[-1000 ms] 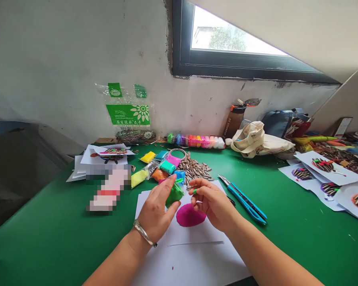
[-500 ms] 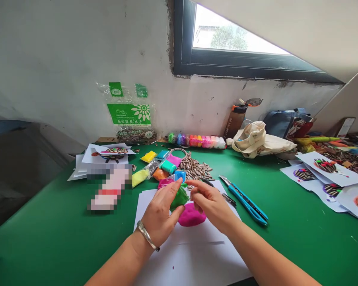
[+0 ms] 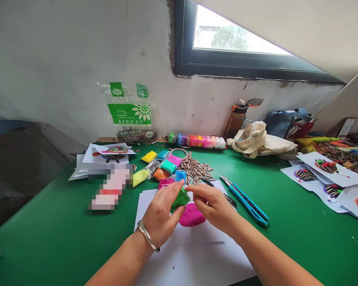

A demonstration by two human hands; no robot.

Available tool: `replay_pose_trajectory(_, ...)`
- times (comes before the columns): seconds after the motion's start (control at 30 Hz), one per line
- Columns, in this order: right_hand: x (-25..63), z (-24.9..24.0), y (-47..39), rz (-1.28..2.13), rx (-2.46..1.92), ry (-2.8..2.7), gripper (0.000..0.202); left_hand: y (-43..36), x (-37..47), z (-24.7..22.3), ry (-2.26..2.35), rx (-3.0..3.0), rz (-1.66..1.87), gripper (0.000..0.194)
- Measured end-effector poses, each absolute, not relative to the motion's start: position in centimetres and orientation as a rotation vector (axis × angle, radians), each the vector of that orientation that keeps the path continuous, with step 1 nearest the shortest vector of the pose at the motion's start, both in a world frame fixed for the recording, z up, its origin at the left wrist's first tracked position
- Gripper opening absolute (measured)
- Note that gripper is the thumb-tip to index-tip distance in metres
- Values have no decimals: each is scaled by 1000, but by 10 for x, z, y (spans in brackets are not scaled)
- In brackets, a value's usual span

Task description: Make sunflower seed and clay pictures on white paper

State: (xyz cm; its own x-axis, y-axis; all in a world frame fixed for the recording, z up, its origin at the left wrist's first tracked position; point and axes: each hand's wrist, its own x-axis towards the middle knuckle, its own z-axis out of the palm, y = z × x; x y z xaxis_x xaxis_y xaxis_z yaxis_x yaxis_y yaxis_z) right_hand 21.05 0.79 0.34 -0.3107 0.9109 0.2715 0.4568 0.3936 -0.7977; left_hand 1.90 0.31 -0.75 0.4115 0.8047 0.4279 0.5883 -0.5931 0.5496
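My left hand [image 3: 161, 212] grips a small clear packet of green modelling clay [image 3: 179, 200] between thumb and fingers, above the paper. At the packet's right edge is my right hand [image 3: 210, 202], its index fingertip touching there and the other fingers curled in. Whether those fingers pinch anything is hidden. Below both hands a flattened oval of magenta clay [image 3: 192, 216] lies on white paper [image 3: 197, 262], partly covered by the left thumb. Just behind the left fingers sits a packet of magenta clay [image 3: 164, 182].
Behind the hands are several coloured clay packets [image 3: 168, 166] and a pile of sunflower seeds [image 3: 197, 169]. A blue utility knife [image 3: 246, 201] with its blade out lies right of the paper, beside pens [image 3: 229, 198]. Seed-decorated pictures [image 3: 328, 169] lie far right.
My right index finger has shifted slightly down against the packet's edge, and the right hand is a little lower. The left hand still holds the green packet.
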Motion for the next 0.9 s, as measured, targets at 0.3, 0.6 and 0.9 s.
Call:
replay_pose_trajectory(0.3, 223, 11, 9, 1573, -1128, -1742, 56, 3, 21, -5, 1206, 2323, 964, 65)
replay_pose_trajectory(0.6, 221, 20, 4, 1110, -1176, -1913, 47, 1, 21, -4, 1186, 2335, 969, 60)
replay_pose_trajectory(0.9, 223, 19, 9, 1593, -1087, -1490, 26, 0, 22, -2, 1167, 2325, 982, 60)
